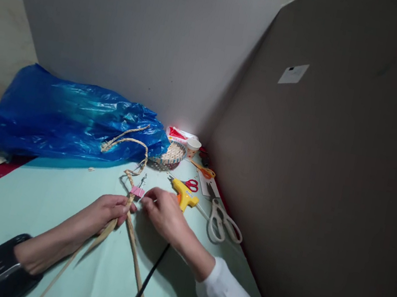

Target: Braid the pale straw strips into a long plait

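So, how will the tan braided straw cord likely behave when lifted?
The cord looks slim, so probably light. Its looping far end suggests it may flex rather than stay straight. The pink binder clip might make it sag.

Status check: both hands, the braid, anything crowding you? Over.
Left hand gripping braid beside pink clip. Right hand near clip, grip unclear. Strands run toward picture's bottom edge. Yellow glue gun partly behind right hand.

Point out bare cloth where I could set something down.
Widest: the pale green cloth between the blue bag and the left forearm. Smaller: between the two pale strands trailing below the left hand. Crowded: the right side, with glue gun, pale-handled scissors, basket and cup.
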A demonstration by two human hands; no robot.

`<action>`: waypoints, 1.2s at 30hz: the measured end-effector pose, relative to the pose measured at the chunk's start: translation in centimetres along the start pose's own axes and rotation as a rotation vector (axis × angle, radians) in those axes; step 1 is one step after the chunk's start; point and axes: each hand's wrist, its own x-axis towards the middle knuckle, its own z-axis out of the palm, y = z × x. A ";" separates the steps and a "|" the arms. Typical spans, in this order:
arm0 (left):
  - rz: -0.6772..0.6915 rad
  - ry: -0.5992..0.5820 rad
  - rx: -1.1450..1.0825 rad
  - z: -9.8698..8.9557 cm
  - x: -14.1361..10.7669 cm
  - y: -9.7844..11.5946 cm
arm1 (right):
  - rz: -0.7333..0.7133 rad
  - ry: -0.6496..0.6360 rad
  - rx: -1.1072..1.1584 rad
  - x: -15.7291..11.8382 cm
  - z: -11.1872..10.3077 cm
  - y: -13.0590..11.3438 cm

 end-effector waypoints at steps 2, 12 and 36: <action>0.015 -0.030 -0.025 0.0 -0.3 -0.1 | -0.018 -0.063 0.006 -0.8 0.7 -0.4; 0.125 -0.007 0.079 0.6 -0.8 -0.5 | 0.050 -0.022 0.093 -1.0 2.9 -0.3; 0.143 0.234 0.588 2.7 -4.2 0.2 | 0.119 -0.011 0.514 -2.2 4.5 1.6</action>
